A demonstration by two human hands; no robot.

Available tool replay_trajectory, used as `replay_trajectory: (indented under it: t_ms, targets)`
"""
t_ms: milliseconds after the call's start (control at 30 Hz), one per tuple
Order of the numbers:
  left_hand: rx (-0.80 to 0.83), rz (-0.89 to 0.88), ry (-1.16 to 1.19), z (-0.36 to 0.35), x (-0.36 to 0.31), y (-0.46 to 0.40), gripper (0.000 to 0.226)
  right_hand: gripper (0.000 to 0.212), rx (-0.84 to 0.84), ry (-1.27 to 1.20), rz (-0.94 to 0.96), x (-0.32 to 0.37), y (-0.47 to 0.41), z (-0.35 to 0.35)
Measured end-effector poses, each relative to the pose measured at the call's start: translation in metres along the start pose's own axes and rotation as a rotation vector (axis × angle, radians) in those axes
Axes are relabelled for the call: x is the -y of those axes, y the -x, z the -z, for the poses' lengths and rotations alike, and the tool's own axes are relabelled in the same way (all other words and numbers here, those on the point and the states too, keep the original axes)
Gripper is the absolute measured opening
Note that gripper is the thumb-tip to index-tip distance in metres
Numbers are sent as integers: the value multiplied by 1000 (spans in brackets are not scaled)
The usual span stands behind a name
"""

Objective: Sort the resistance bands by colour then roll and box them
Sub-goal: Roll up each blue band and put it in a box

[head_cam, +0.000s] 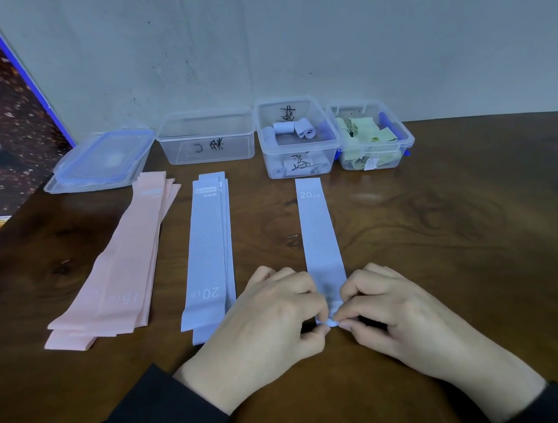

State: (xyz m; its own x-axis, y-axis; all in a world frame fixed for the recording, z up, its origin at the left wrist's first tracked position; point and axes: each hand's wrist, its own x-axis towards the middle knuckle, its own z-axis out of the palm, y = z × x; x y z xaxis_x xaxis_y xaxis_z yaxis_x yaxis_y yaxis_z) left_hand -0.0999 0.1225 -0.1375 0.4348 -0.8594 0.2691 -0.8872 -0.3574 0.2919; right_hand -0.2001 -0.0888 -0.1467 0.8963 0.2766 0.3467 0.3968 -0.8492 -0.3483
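At the lower centre of the frame, the left hand (274,309) and right hand (382,305) both pinch the near end of a lilac band (319,235) that lies flat, running up toward the middle box (297,144). It looks thin, limp and light, so it is best rolled tightly from that end. The dark wooden table (445,224) meets a pale wall (297,46) behind.

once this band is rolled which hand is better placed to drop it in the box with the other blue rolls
Probably the right hand: it pinches the blue band too, and that box sits slightly right of the band, away from the left hand.
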Motion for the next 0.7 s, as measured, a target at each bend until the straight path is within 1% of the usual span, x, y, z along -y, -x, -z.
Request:
replay_trajectory:
  t_ms: [100, 167, 267, 400, 567, 667, 700]
  targets:
    - [-8, 22, -1, -1, -1, 0, 16, 14, -10, -48, -25, -1, -1, -1]
    - [-11, 44, 8, -1, -2, 0, 20, 15, -10, -79, -47, -1, -1, -2]
    - [0, 69, 12, -1, -3, 0, 25, 12, -3, -86, -86, 0, -1, -1]
    - [-20, 84, -12, -2, -3, -1, 22, 11, -16, -70, -94, 0, -2, -2]
    - [-49, 89, -21, -2, -1, -2, 23, 16, -46, -69, -103, 0, -1, -2]
    - [-52, 70, -17, -2, 0, -2, 18, 21, -36, -46, -96, -2, 1, -2]
    - [-48, 60, -22, -2, 0, -2, 19, 24, -31, -32, -92, -2, 1, -2]
